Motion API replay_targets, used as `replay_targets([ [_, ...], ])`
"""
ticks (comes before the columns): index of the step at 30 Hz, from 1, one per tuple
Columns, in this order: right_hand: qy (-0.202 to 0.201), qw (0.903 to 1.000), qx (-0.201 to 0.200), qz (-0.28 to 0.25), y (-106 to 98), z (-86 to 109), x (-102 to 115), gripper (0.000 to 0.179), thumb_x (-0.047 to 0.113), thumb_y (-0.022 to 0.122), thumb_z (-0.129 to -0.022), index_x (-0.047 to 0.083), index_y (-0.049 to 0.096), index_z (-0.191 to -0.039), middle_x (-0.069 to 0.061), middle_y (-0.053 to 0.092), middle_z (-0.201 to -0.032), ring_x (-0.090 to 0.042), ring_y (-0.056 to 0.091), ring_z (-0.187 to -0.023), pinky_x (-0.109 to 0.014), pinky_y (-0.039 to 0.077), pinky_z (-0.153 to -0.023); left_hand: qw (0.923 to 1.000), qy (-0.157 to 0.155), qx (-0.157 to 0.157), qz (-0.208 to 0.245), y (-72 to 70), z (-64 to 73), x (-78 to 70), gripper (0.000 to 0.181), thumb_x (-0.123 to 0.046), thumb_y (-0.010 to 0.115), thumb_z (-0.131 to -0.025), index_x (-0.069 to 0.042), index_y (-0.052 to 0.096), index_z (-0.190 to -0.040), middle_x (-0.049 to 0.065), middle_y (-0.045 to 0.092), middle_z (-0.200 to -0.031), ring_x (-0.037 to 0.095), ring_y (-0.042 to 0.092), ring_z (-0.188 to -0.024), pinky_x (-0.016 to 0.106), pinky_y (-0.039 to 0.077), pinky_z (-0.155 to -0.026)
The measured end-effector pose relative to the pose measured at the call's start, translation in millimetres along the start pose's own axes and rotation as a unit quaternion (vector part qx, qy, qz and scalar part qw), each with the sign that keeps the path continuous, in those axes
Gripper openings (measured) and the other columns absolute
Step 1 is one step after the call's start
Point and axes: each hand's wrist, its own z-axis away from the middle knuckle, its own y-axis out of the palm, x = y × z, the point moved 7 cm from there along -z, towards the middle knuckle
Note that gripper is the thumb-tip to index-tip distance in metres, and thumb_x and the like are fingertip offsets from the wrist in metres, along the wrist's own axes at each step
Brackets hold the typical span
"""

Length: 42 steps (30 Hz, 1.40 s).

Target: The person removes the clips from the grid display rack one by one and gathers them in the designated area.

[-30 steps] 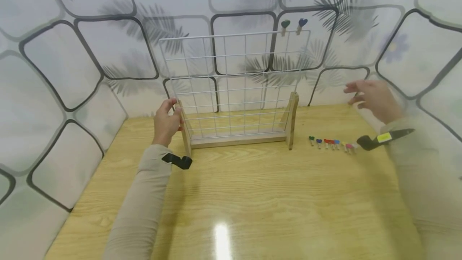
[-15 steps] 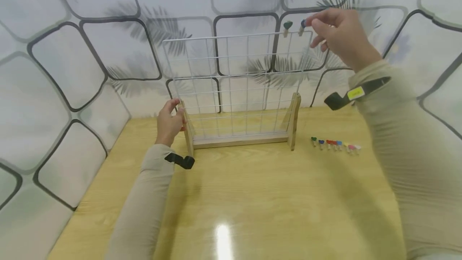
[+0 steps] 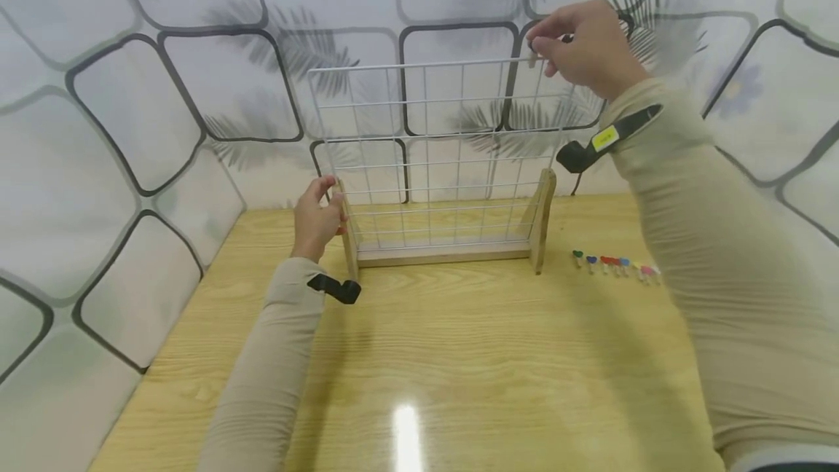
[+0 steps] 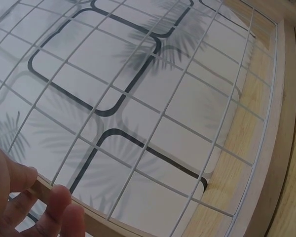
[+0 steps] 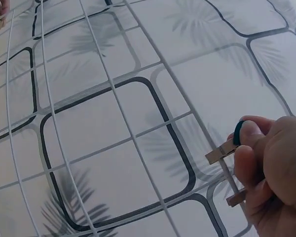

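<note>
A white wire grid rack (image 3: 419, 65) stands upright in a wooden base (image 3: 446, 258). My left hand (image 3: 317, 218) grips the top of its left wooden post, thumb and fingers on either side; the left wrist view shows these fingers (image 4: 59, 200) at the wood. At the top right of the grid, my right hand (image 3: 583, 46) pinches a small wooden clothespin with a green heart (image 5: 238, 132) between thumb and forefinger. This clothespin straddles the top wire. Beside it, a second clothespin (image 5: 236, 198) sits on the same wire, mostly hidden by my right hand.
Several small clothespins (image 3: 614, 264) with coloured hearts lie in a row on the wooden table (image 3: 459, 355), right of the rack. A patterned white cloth wall (image 3: 354, 6) rises close behind and at both sides.
My right hand has come from the right side up to the top wire, past the blue-heart clothespin, and now pinches the green-heart one. My left hand stays on the post.
</note>
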Motion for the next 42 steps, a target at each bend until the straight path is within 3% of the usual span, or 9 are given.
replay_targets([
  [5, -0.019, 0.9937, -0.077, -0.079, -2.2, 4.2, -7.9, 0.018, 0.009, 0.062, -0.094, 0.005, 0.071, -0.110, 0.004, 0.067, -0.080, -0.008, 0.058, -0.057, -0.018, 0.033, -0.036, 1.0000, 0.006, 0.004, -0.003, 3.5, 0.0, -1.6, 0.033, -0.013, 0.052, -0.100, -0.012, 0.052, -0.133, -0.002, 0.046, -0.146, 0.012, 0.057, -0.064, 0.022, 0.053, -0.047],
  [9, -0.032, 0.9825, -0.108, -0.149, -4.5, 8.8, -13.3, 0.014, 0.003, 0.062, -0.093, 0.006, 0.072, -0.101, 0.006, 0.067, -0.086, -0.008, 0.058, -0.056, -0.017, 0.030, -0.034, 0.9999, 0.009, 0.009, -0.003, 6.0, 0.1, -2.2, 0.034, -0.012, 0.052, -0.100, -0.011, 0.051, -0.134, -0.001, 0.046, -0.146, 0.012, 0.057, -0.064, 0.022, 0.053, -0.047],
  [12, -0.039, 0.9667, -0.131, -0.216, -9.7, 11.0, -12.1, 0.013, -0.002, 0.063, -0.092, 0.007, 0.073, -0.094, 0.002, 0.067, -0.091, -0.008, 0.058, -0.053, -0.015, 0.037, -0.036, 0.9999, 0.013, 0.010, -0.003, 6.2, 0.3, -2.7, 0.034, -0.012, 0.051, -0.100, -0.011, 0.052, -0.134, -0.001, 0.046, -0.146, 0.013, 0.058, -0.065, 0.021, 0.053, -0.047],
  [16, -0.019, 0.9483, -0.116, -0.295, -18.8, 16.9, -9.6, 0.010, -0.001, 0.064, -0.091, 0.007, 0.070, -0.094, -0.002, 0.068, -0.093, -0.011, 0.059, -0.055, -0.015, 0.046, -0.044, 0.9998, 0.013, 0.015, -0.004, 6.5, 0.9, -3.5, 0.033, -0.012, 0.051, -0.100, -0.010, 0.051, -0.134, -0.001, 0.046, -0.146, 0.013, 0.058, -0.066, 0.021, 0.053, -0.048],
  [18, -0.010, 0.9510, -0.095, -0.294, -22.9, 22.5, -10.1, 0.007, 0.003, 0.065, -0.091, 0.006, 0.068, -0.097, -0.003, 0.068, -0.094, -0.012, 0.061, -0.059, -0.016, 0.047, -0.046, 0.9998, 0.009, 0.017, -0.003, 6.1, 1.1, -3.5, 0.033, -0.012, 0.051, -0.100, -0.011, 0.051, -0.134, -0.001, 0.045, -0.147, 0.012, 0.058, -0.066, 0.022, 0.054, -0.049],
  [23, 0.018, 0.9727, -0.051, -0.226, -32.0, 44.0, -30.1, 0.013, 0.013, 0.065, -0.093, 0.009, 0.066, -0.106, 0.001, 0.067, -0.101, -0.011, 0.064, -0.074, -0.016, 0.051, -0.055, 0.9999, -0.001, 0.014, 0.005, 4.3, 1.1, -3.2, 0.034, -0.013, 0.051, -0.100, -0.012, 0.051, -0.134, -0.003, 0.045, -0.147, 0.011, 0.058, -0.066, 0.024, 0.056, -0.052],
  [31, 0.068, 0.9841, -0.031, -0.161, -41.6, 90.4, -124.0, 0.012, 0.020, 0.065, -0.095, 0.013, 0.068, -0.104, 0.010, 0.069, -0.087, -0.004, 0.065, -0.077, -0.013, 0.054, -0.065, 0.9999, 0.002, 0.013, -0.010, 1.7, 0.5, -0.7, 0.033, -0.014, 0.050, -0.101, -0.013, 0.050, -0.135, -0.002, 0.045, -0.147, 0.011, 0.058, -0.068, 0.024, 0.056, -0.052],
  [36, 0.098, 0.9943, -0.013, -0.040, -36.9, 130.2, -197.3, 0.038, 0.036, 0.060, -0.096, 0.007, 0.064, -0.121, 0.019, 0.067, -0.085, 0.001, 0.063, -0.072, -0.015, 0.053, -0.062, 0.9998, -0.003, 0.018, -0.007, -0.8, 2.5, 1.2, 0.034, -0.015, 0.050, -0.101, -0.012, 0.050, -0.135, -0.001, 0.044, -0.147, 0.012, 0.058, -0.069, 0.023, 0.056, -0.052],
  [42, 0.158, 0.9862, 0.030, -0.037, -12.2, 175.4, -279.8, 0.060, 0.039, 0.058, -0.097, -0.011, 0.048, -0.130, 0.021, 0.064, -0.089, 0.002, 0.060, -0.075, -0.022, 0.055, -0.066, 0.9998, -0.009, 0.014, -0.014, -8.1, 5.6, 4.2, 0.036, -0.015, 0.049, -0.102, -0.013, 0.048, -0.138, -0.001, 0.045, -0.146, 0.010, 0.057, -0.067, 0.022, 0.055, -0.052],
])
